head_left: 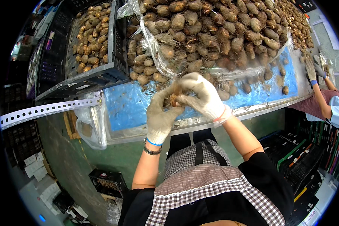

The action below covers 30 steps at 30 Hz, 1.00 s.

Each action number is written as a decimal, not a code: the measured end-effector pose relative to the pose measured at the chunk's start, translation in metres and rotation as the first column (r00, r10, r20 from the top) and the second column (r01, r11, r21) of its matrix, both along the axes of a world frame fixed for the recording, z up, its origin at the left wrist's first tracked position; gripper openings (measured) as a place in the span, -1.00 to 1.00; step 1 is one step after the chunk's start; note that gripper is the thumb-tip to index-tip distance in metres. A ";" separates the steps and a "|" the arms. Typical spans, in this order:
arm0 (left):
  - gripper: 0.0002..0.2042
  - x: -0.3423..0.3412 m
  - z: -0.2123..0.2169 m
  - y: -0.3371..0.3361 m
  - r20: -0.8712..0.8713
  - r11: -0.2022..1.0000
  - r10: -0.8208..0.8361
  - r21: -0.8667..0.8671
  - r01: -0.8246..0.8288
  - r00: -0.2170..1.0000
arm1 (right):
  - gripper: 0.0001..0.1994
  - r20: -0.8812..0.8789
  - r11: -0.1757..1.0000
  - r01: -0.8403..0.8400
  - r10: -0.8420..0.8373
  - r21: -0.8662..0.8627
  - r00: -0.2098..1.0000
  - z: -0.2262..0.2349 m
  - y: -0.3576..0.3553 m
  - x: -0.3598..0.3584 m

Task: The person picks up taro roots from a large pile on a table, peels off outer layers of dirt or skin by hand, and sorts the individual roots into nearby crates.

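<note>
tuber (173, 100) held between left grip (161, 115) and right grip (204, 96)

You have green floor (113, 154) toward 8 o'clock and a black crate (108, 174) at 7. Your metal-edged desk (260, 110) spans 10 to 2 o'clock; stacked crates (304, 155) fill 4, a perforated strip (49, 109) 9.

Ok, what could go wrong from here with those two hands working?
The brown tuber between the left hand and right hand might slip from the gloved fingers; blur hides the exact grip.
The heaped tubers just beyond could slide toward the hands.
A loose tuber near the table edge may roll off.
</note>
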<state>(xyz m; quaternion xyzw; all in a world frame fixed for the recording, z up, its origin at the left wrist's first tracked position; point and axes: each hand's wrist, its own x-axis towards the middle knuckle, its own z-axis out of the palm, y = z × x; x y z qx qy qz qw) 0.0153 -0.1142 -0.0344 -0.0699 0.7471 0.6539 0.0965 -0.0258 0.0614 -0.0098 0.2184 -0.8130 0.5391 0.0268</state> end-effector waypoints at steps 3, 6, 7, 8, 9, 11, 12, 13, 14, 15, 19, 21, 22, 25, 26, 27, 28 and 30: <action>-0.43 0.000 0.016 0.000 -0.027 0.992 -0.078 -0.104 0.074 0.997 | -0.83 0.092 0.991 0.060 -0.071 0.119 0.993 -0.003 0.003 -0.006; -0.40 0.001 0.019 -0.002 0.003 0.993 -0.067 0.093 0.066 0.998 | -0.85 0.151 0.960 0.281 -0.276 -0.015 0.949 -0.024 0.019 -0.016; -0.40 0.002 0.014 -0.002 0.030 0.978 -0.022 0.207 0.016 0.999 | -0.85 0.201 0.970 0.240 -0.243 0.043 0.949 -0.024 0.026 -0.015; -0.39 0.002 0.011 -0.002 0.061 0.948 0.018 0.317 -0.037 0.998 | -0.85 0.252 0.976 0.195 -0.214 0.099 0.944 -0.022 0.030 -0.013; -0.39 0.001 0.010 -0.002 0.085 0.933 0.042 0.353 -0.069 0.995 | -0.83 0.311 0.978 0.209 -0.196 -0.008 0.930 -0.019 0.024 -0.006; -0.40 -0.003 0.009 0.001 0.131 0.894 0.079 0.430 -0.128 0.988 | -0.72 0.037 0.966 0.258 -0.258 0.012 0.965 -0.017 0.005 0.006; -0.40 -0.003 0.010 0.002 0.131 0.894 0.064 0.432 -0.116 0.989 | -0.68 0.036 0.963 0.243 -0.249 0.120 0.968 -0.007 -0.006 0.010; -0.41 -0.004 0.012 0.003 0.129 0.897 0.051 0.431 -0.102 0.990 | -0.70 -0.036 0.965 0.257 -0.256 0.040 0.966 -0.015 -0.012 0.016; -0.42 -0.004 0.013 0.004 0.127 0.899 0.037 0.430 -0.088 0.991 | -0.72 -0.108 0.964 0.264 -0.267 -0.041 0.958 -0.024 -0.014 0.020; -0.43 -0.002 0.013 0.004 0.127 0.860 0.022 0.504 -0.084 0.992 | -0.78 -0.174 0.955 0.287 -0.295 -0.072 0.940 -0.027 -0.011 0.014; -0.47 0.000 0.005 0.002 0.178 0.709 0.007 0.693 -0.130 0.984 | -0.73 0.225 0.906 0.405 -0.373 -0.121 0.900 -0.041 0.005 0.004; -0.49 -0.001 -0.001 0.000 0.234 0.711 0.050 0.674 -0.200 0.971 | -0.66 0.138 0.963 0.267 -0.258 -0.050 0.956 -0.026 0.001 0.010; -0.49 -0.002 -0.004 0.001 0.232 0.690 0.068 0.692 -0.214 0.970 | -0.63 0.045 0.979 0.204 -0.205 0.015 0.978 -0.016 -0.005 0.013; -0.55 -0.001 -0.002 0.009 0.242 0.637 0.099 0.730 -0.248 0.965 | -0.60 -0.167 0.995 0.088 -0.078 0.053 0.983 -0.019 -0.012 0.014; -0.56 0.000 -0.002 0.009 0.247 0.620 0.042 0.753 -0.219 0.968 | -0.61 -0.178 0.997 0.059 -0.047 0.060 0.983 -0.022 -0.010 0.013; -0.57 -0.001 -0.007 0.007 0.249 0.602 -0.018 0.776 -0.189 0.968 | -0.63 -0.168 0.997 0.066 -0.057 0.050 0.984 -0.024 -0.008 0.011; -0.57 -0.001 -0.010 0.003 0.254 0.586 -0.075 0.794 -0.163 0.964 | -0.65 -0.154 0.997 0.074 -0.068 0.035 0.986 -0.022 -0.007 0.009; -0.53 0.004 -0.024 -0.006 0.136 0.582 -0.160 0.813 -0.018 0.978 | -0.70 -0.115 0.997 0.072 -0.071 0.003 0.991 -0.023 -0.005 0.007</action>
